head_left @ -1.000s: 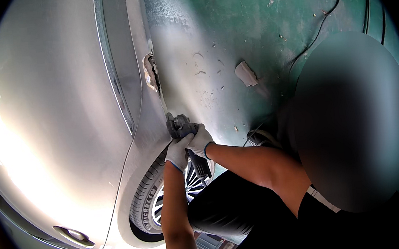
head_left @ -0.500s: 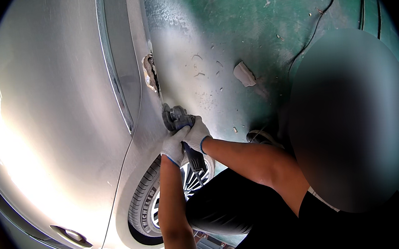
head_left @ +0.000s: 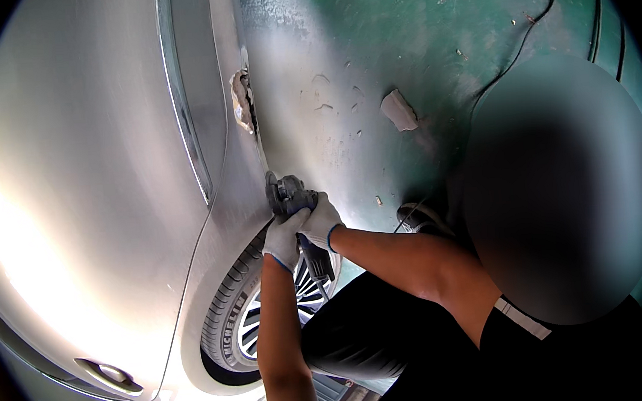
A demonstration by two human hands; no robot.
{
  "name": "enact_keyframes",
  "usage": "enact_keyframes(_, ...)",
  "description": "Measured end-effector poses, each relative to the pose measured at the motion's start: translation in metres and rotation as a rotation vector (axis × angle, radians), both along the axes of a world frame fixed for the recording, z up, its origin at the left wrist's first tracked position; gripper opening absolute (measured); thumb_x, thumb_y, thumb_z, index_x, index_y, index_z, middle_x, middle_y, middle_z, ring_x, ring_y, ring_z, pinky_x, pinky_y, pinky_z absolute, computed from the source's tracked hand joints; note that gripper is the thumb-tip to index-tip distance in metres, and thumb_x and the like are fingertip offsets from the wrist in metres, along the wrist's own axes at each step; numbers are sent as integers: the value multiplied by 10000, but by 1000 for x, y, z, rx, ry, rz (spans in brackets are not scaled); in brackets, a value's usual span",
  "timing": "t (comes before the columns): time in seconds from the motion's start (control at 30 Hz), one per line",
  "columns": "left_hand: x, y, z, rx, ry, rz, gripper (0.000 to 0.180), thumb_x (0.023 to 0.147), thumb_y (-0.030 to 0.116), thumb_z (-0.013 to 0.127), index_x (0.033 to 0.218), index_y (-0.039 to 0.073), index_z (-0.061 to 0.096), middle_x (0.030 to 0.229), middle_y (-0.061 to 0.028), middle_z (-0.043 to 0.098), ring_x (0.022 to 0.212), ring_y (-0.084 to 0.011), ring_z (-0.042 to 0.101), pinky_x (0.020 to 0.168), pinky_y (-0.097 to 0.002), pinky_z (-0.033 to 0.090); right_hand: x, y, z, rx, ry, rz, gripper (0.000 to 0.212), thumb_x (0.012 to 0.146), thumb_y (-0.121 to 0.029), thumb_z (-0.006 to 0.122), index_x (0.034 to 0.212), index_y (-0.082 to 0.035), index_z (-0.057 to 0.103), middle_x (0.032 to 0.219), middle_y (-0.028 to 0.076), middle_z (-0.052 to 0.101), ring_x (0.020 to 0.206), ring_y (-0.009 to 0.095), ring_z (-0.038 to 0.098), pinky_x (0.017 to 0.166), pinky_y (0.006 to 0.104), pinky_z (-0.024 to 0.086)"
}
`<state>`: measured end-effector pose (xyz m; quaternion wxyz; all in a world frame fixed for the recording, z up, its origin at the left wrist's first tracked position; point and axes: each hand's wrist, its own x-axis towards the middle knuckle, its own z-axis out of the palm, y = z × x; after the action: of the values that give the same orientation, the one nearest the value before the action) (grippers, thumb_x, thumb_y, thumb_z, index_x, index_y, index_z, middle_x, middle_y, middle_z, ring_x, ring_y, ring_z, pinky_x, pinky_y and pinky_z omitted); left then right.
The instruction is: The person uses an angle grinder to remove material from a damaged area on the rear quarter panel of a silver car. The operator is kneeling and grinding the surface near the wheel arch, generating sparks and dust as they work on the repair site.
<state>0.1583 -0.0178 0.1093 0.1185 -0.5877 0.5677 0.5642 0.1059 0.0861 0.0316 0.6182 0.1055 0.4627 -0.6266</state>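
Both of my hands wear white knitted gloves with blue cuffs and hold an angle grinder [head_left: 287, 194]. My left hand [head_left: 283, 237] wraps its body from the left, and my right hand [head_left: 324, 221] grips it from the right. The grinder's black body and its cord end hang below the gloves, in front of the wheel. Its disc is edge-on at the lower side panel of a silver car [head_left: 108, 179], just above the wheel arch. Whether the disc touches the metal, I cannot tell. Farther up the same edge is a jagged, rust-brown damaged hole [head_left: 241, 101].
A tyre [head_left: 229, 324] with a spoked rim stands close below my hands. On the green, dust-whitened floor [head_left: 368, 31] lie a grey broken piece [head_left: 400, 110] and small debris. Black cable [head_left: 517, 53] runs at the upper right. A large blurred dark oval [head_left: 562, 196] covers the right side.
The view has shifted a little. Along the car's lower edge, the grinder and both hands have moved away from the damaged hole, toward the wheel. Both hands still hold the grinder.
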Motion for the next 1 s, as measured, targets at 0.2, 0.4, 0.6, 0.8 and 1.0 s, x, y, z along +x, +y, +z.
enact_keyframes(0.2, -2, 2, 0, -10, -65, 66, 345, 997, 118, 689, 1307, -26, 646, 1133, -129, 743, 970, -245, 742, 824, -363, 606, 5, -4, -10, -21, -6, 5, 936, 713, -369, 927, 1389, 80, 462, 1217, 256, 708, 1107, 338, 734, 935, 402, 603)
enact_keyframes(0.4, -1, 0, -12, -4, -49, 88, 327, 1014, 169, 686, 1286, -10, 663, 1123, -121, 748, 956, -250, 747, 797, -369, 615, -1, -6, -23, -64, -41, 86, 958, 705, -375, 942, 1394, 90, 466, 1230, 237, 705, 1107, 302, 731, 932, 389, 605)
enact_keyframes(0.6, -1, -13, -24, -20, -90, 57, 346, 1004, 158, 705, 1297, -18, 658, 1137, -131, 746, 993, -269, 743, 845, -398, 616, 13, -25, -42, -71, -50, -16, 958, 696, -359, 955, 1372, 114, 469, 1208, 234, 707, 1072, 264, 732, 903, 373, 611)
enact_keyframes(0.8, -5, -7, -25, -78, -77, 113, 372, 951, 97, 746, 1296, -17, 672, 1143, -126, 739, 984, -240, 729, 863, -363, 594, 10, -25, -47, -86, -37, 46, 896, 722, -318, 944, 1369, 97, 483, 1197, 206, 705, 1040, 259, 729, 882, 375, 609)
enact_keyframes(1.0, -15, -5, -26, -131, -82, 74, 353, 938, 109, 762, 1263, -11, 695, 1107, -111, 744, 963, -228, 727, 850, -348, 586, 11, -31, -52, -99, -53, -18, 882, 708, -282, 930, 1348, 119, 474, 1180, 255, 717, 1044, 315, 748, 879, 391, 616)
